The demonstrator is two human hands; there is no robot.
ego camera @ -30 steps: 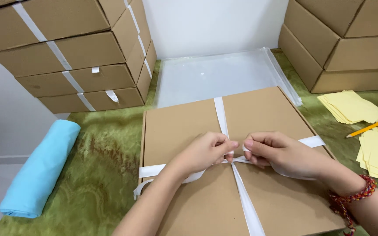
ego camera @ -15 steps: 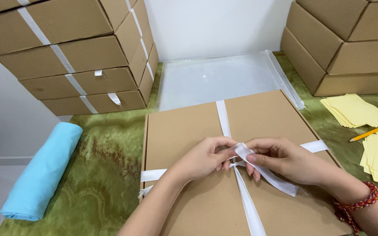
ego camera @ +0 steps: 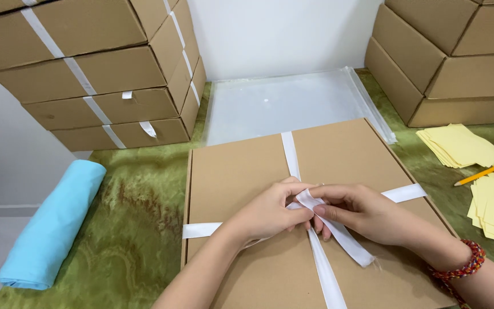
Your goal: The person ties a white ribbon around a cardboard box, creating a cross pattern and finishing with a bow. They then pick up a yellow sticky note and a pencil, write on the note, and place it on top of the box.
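The loose tail of the white ribbon [ego camera: 338,237] now hangs lower across the flat cardboard box [ego camera: 241,171], both the left hand [ego camera: 270,212] and right hand [ego camera: 367,214] pinching that soft, slippery-looking strip at the centre crossing, best gripped near the knot.

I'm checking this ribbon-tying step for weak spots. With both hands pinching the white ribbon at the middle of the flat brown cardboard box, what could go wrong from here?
1. The left hand and right hand pinch the white ribbon only at the crossing; a slip could probably loosen the wrap.
2. The ribbon's loose end lies free on the flat brown cardboard box and might twist.
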